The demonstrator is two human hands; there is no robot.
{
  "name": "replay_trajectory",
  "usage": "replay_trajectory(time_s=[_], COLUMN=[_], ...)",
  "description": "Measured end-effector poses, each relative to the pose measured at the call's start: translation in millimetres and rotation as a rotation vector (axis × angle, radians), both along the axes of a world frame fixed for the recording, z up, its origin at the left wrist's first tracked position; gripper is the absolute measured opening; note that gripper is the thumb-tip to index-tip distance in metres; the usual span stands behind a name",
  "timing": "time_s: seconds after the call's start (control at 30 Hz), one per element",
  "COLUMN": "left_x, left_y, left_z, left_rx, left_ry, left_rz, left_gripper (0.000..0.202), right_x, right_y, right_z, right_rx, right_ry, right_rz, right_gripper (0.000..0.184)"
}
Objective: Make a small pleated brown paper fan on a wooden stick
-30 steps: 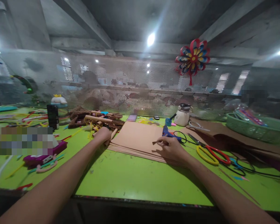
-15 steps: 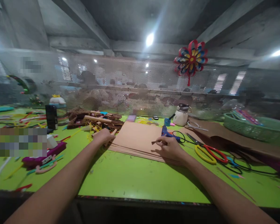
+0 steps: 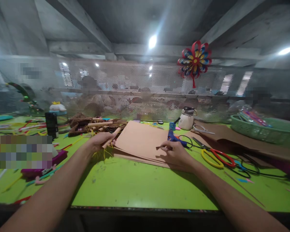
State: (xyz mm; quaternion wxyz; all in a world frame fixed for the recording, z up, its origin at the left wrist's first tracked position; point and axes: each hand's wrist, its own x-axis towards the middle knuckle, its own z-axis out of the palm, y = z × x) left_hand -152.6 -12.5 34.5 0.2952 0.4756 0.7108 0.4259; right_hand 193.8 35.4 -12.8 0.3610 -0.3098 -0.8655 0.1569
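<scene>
My left hand (image 3: 99, 141) is closed round a thin brown paper tube (image 3: 117, 132) at the left edge of a stack of brown paper sheets (image 3: 140, 138). Yellow string hangs below that hand. Behind it lies a heap of similar tubes (image 3: 100, 124) and crumpled brown material. Over the right part of the stack, my right hand (image 3: 177, 153) pinches a small dark brown scrap (image 3: 158, 148) between thumb and fingers. The top sheet is tilted, its left side raised off the sheets beneath. A blue glue gun (image 3: 176, 138) lies just beyond my right hand.
Scissors (image 3: 206, 147) with red and yellow handles lie at right, near black cables. Behind are a white jug (image 3: 186, 120), brown paper (image 3: 223, 135) and a green basket (image 3: 280, 132). At left stand a phone (image 3: 51, 125) and a purple power strip (image 3: 38, 169).
My left hand has drawn slightly left and toward me, bringing the paper tube and yellow string off the heap. The top sheet's left side has lifted. My right hand stays put.
</scene>
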Motion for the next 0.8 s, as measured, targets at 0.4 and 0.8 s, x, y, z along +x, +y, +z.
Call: replay_trajectory(time_s=[0.4,0.8], left_x=[4.6,107.0], left_y=[14.3,3.0], left_z=[-1.0,13.9], left_rx=[0.11,0.233], left_ry=[-0.353,-0.471], left_rz=[-0.049,-0.294], left_gripper=[0.008,0.012], right_x=[0.4,5.3], right_y=[2.6,10.2], right_z=[0.4,-0.1], right_rx=[-0.025,0.0], right_ry=[-0.022,0.013], right_rz=[0.001,-0.06], right_gripper=[0.018,0.019])
